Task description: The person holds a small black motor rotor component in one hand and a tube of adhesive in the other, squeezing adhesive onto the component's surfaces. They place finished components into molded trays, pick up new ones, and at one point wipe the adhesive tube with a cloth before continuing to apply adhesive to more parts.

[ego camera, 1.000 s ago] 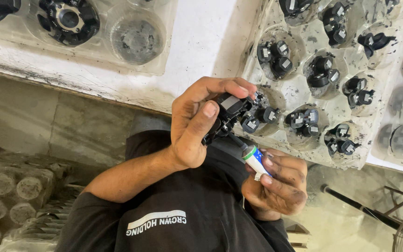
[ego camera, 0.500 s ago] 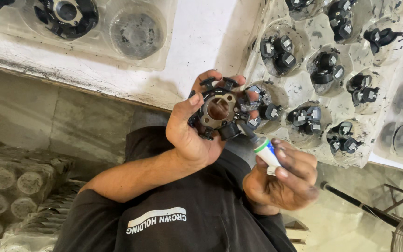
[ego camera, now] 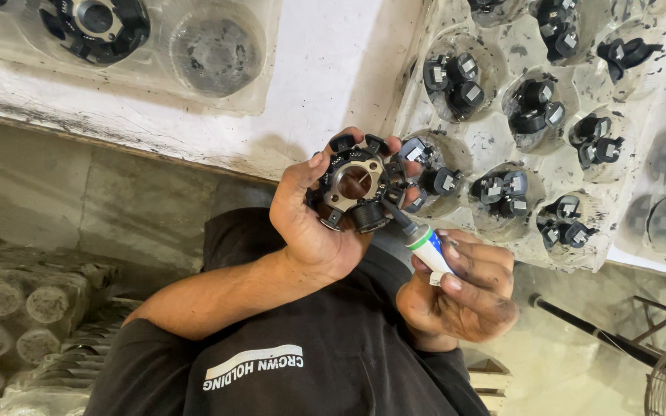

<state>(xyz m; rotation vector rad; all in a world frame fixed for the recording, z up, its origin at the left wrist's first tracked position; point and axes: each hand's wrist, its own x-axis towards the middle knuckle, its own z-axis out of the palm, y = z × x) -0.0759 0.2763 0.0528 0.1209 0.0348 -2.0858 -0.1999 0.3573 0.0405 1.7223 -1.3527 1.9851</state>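
Our left hand (ego camera: pixel 314 219) is curled around a black ring-shaped stator (ego camera: pixel 356 185), fingers wrapped over its far rim and thumb against the near edge, so that its metal centre plate faces us. Our right hand (ego camera: pixel 464 289) is closed on a small white tube (ego camera: pixel 428 248) with a green and blue band, pinched between thumb and fingers; its dark nozzle touches the lower right of the stator. Both hands sit just above our dark shirt (ego camera: pixel 302 347), which bears a white printed label near its lower edge.

Just past the hands, on the right, we see a clear plastic blister tray (ego camera: pixel 495 139) with round pockets, most holding small black parts, its surface smudged with dark grease. The stator hangs over the tray's near left corner. Farther off at upper left lies a second clear tray (ego camera: pixel 264 85) on the white bench top (ego camera: pixel 341 69): one pocket holds another black stator (ego camera: pixel 94 27), the next is grimy. At lower left, stacked clear trays (ego camera: pixel 9 308) rest below the bench.
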